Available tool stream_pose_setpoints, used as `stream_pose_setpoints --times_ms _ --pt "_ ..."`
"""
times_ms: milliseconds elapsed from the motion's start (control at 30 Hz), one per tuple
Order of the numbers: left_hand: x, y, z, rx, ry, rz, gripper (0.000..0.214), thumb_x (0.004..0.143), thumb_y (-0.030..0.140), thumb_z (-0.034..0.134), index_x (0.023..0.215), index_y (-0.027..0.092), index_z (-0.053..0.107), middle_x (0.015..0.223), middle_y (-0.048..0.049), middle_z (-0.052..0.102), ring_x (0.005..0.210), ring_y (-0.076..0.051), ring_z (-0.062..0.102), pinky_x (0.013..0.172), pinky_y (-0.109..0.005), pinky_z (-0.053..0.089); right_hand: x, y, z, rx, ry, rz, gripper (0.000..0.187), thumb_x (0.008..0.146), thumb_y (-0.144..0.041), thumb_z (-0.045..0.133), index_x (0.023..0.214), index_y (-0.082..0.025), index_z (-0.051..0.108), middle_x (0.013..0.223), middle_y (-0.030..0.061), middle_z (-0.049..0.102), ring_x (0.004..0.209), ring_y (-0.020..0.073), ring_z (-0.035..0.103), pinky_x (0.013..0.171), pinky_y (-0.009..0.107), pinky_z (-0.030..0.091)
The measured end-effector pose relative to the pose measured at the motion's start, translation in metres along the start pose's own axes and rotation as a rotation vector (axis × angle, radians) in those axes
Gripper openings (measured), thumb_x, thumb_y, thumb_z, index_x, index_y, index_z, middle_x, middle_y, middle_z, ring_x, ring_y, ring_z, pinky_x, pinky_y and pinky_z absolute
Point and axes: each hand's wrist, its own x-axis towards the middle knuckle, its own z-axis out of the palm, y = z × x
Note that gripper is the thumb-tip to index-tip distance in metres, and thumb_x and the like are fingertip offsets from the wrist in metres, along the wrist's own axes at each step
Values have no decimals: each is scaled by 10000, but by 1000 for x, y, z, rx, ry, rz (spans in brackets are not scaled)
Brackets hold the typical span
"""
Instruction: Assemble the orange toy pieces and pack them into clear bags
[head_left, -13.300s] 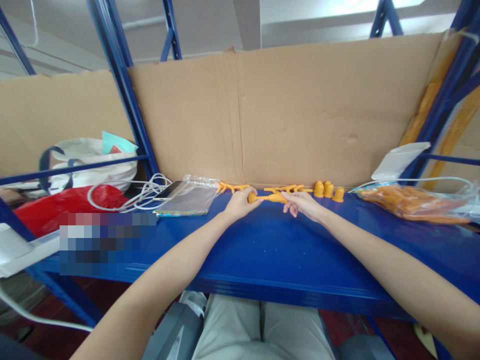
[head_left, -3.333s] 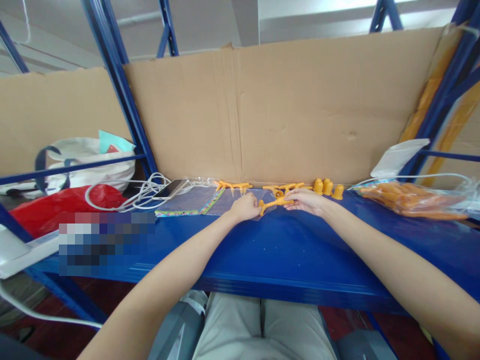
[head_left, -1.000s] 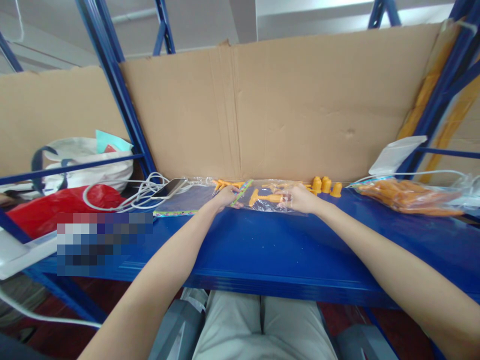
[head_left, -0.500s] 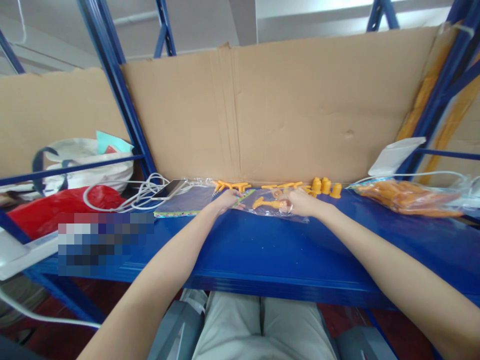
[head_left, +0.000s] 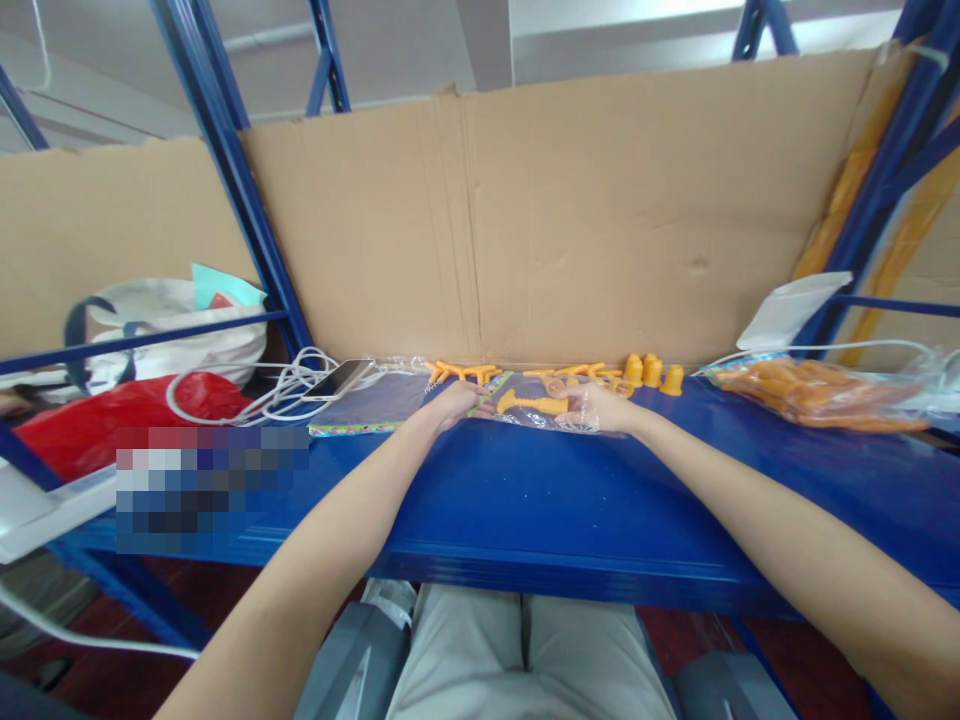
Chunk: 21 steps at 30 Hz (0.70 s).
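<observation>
On the blue shelf (head_left: pixel 570 500) my left hand (head_left: pixel 454 402) pinches the colourful top edge of a clear plastic bag (head_left: pixel 544 412). My right hand (head_left: pixel 600 407) is closed on the bag's other end. Inside the bag lies an orange plastic rod with a round end (head_left: pixel 529 404). Behind the bag, against the cardboard, lie branched orange parts (head_left: pixel 461 372) and a second branched set (head_left: pixel 574 373). Three small orange cones (head_left: pixel 652 374) stand just right of my right hand.
A stack of empty clear bags (head_left: pixel 371 400) lies left of my left hand, with a phone (head_left: pixel 339 379) and white cables (head_left: pixel 289 388). A large bag of orange parts (head_left: pixel 817 395) sits at the right. Cardboard (head_left: pixel 585 210) backs the shelf. Red and white bags (head_left: pixel 142 345) fill the left bay.
The orange rod went from being held in both hands into the clear bag. In the last second the bag has been lowered slightly toward the shelf, both hands still on it.
</observation>
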Motion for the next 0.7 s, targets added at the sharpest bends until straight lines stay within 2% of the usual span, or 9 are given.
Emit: stream_pose_setpoints --times_ms 100,167,400,567,700 --pt "-1 1 1 -30 -26 7 414 734 -107 483 1080 70 628 739 -62 692 620 -124 658 680 -252 587 3 6 8 188 29 -32 291 715 -419 638 789 -138 637 565 -31 474 529 120 436 507 257 337" --pt "-1 1 1 -38 -41 20 363 758 -65 518 1065 88 638 740 -58 695 625 -117 651 682 -248 579 4 9 12 278 13 -25 316 689 -440 653 795 -143 633 580 -32 471 540 117 434 517 263 356" --pt "3 -5 -1 -33 -97 50 237 763 22 609 978 117 637 835 -61 697 696 -133 656 753 -304 566 4 12 12 457 -90 28 536 650 -431 708 1109 -166 625 860 40 627 790 188 578 722 348 481" --pt "-1 -4 -2 -71 -150 25 262 757 21 623 980 158 609 877 -40 677 720 -126 650 766 -326 577 0 3 7 514 -135 58 476 724 -326 690 1178 -204 613 1076 74 666 990 222 612 869 389 491" --pt "-9 2 -3 -69 -184 -17 234 767 28 611 961 158 622 899 -29 662 739 -117 645 802 -338 582 -3 -9 3 587 -151 145 452 750 -198 661 1199 -200 611 1206 89 641 1114 220 586 951 372 473"
